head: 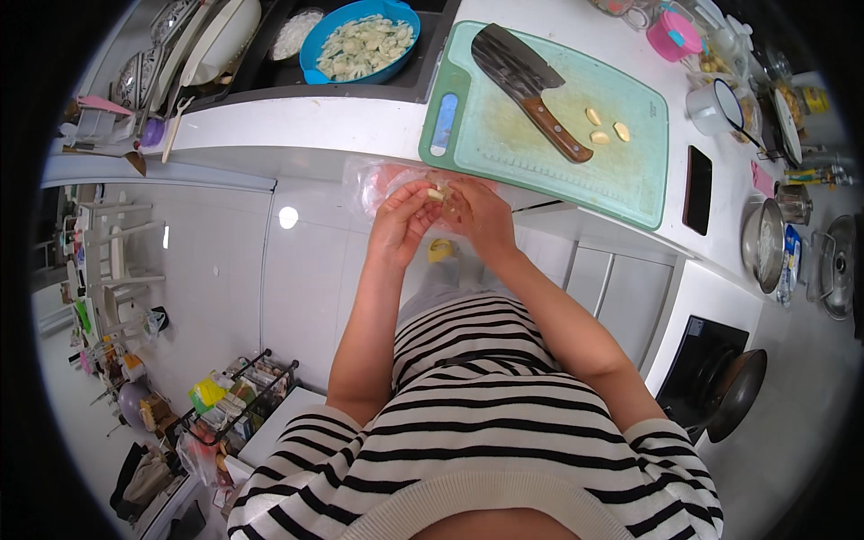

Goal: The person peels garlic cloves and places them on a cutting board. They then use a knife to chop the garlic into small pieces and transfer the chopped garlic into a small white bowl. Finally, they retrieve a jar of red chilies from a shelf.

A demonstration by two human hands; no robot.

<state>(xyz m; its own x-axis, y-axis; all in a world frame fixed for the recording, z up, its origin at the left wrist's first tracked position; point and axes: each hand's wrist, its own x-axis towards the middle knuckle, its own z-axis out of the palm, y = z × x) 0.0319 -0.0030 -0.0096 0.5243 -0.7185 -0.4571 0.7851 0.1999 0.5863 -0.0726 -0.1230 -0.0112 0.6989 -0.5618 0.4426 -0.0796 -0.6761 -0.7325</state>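
My left hand pinches a pale garlic clove between thumb and fingertips. Close against it, my right hand has its fingers bent at the clove; small bits lie on those fingers, and whether they grip anything is hidden. Both hands are over a plastic bag that hangs below the counter edge. On the green cutting board lies a cleaver with a wooden handle, its blade towards the far left corner. Several peeled garlic cloves sit to the right of the handle.
A blue colander of sliced pale vegetable stands in the dark sink, beside a bag of white pieces. A phone, an enamel mug and a metal bowl are on the right. A pan sits on the cooktop at lower right.
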